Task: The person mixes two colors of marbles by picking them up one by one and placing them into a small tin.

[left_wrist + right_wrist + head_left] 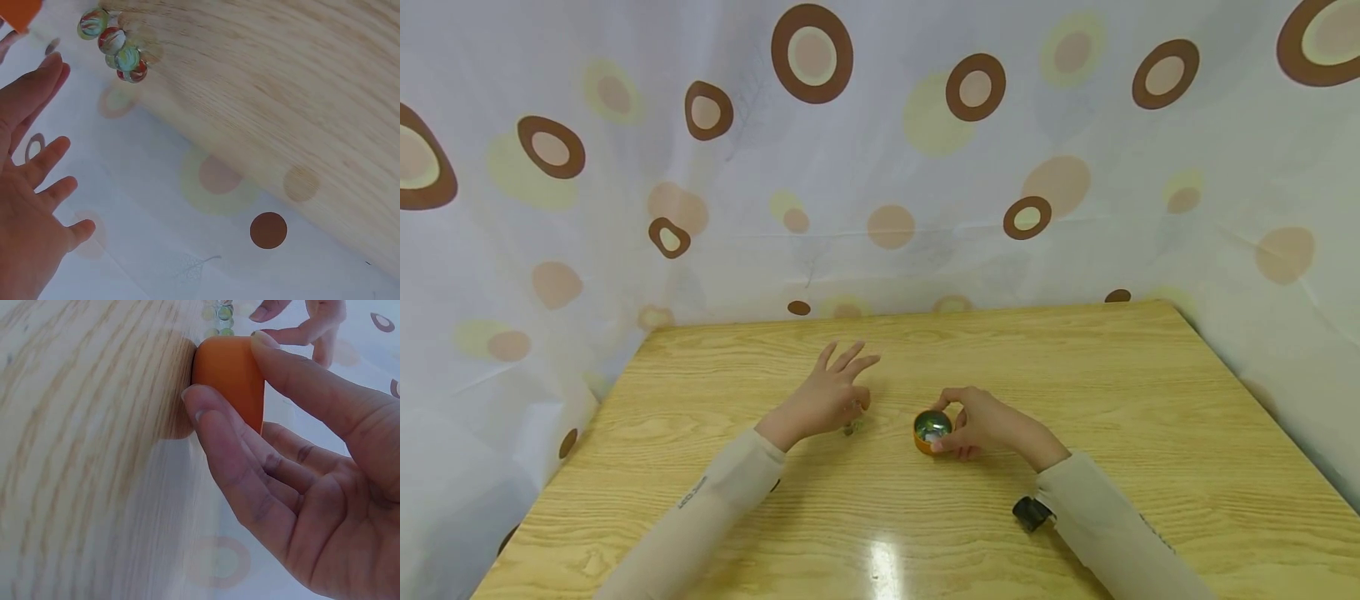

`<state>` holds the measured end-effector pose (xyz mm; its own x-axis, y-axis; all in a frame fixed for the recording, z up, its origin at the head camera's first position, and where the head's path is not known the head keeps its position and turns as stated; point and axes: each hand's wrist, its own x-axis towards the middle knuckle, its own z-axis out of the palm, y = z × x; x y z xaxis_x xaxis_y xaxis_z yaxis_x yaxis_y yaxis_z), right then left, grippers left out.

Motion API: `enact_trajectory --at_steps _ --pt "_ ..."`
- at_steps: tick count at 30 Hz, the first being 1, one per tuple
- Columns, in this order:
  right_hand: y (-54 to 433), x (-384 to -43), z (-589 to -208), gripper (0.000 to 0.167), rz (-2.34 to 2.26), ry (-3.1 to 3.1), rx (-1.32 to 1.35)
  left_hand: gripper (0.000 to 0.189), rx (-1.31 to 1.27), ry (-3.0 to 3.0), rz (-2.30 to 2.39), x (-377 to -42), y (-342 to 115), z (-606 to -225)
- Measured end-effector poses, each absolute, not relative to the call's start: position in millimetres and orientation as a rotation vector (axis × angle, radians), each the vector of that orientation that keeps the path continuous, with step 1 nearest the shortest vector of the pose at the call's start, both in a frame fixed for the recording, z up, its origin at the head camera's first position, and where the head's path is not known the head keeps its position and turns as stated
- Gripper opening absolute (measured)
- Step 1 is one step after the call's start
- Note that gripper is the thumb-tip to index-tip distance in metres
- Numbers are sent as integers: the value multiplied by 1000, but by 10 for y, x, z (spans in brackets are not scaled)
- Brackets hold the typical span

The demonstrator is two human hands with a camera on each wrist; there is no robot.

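My right hand [985, 423] grips a small round orange bowl [923, 444] by its sides, with a shiny greenish inside. In the right wrist view the bowl [228, 372] has its base at the wooden tabletop, thumb on one side and fingers on the other. My left hand [829, 398] is just left of the bowl, its other fingers spread while thumb and index finger point down with a gap between them. Beneath it lies a small cluster of glass marbles [127, 57], swirled red, white and green. The left hand [31, 200] mostly covers them in the head view.
The wooden table [1112, 375] has a patterned cloth [880, 167] behind it and at both sides. A black strap piece [1032, 513] sits at the right wrist, under the beige sleeve [1112, 525]. Light glares on the table's near middle.
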<state>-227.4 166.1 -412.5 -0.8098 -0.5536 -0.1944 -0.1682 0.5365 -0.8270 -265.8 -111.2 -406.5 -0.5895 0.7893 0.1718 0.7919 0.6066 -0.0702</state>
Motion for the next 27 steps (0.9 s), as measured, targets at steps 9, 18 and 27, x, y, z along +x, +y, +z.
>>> enact_trajectory --at_steps 9,18,27 --pt "1668 -2276 -4134 50 -1181 2351 -578 11 -1332 -2725 1 -2641 -1134 -4056" --pt "1667 -2274 -4124 49 -1176 2353 -575 14 -1335 -2759 27 -2613 -1101 -4044" --pt "1663 -2277 -4120 49 -1191 2338 -568 14 -1325 -2784 29 -2630 -1067 -4068"
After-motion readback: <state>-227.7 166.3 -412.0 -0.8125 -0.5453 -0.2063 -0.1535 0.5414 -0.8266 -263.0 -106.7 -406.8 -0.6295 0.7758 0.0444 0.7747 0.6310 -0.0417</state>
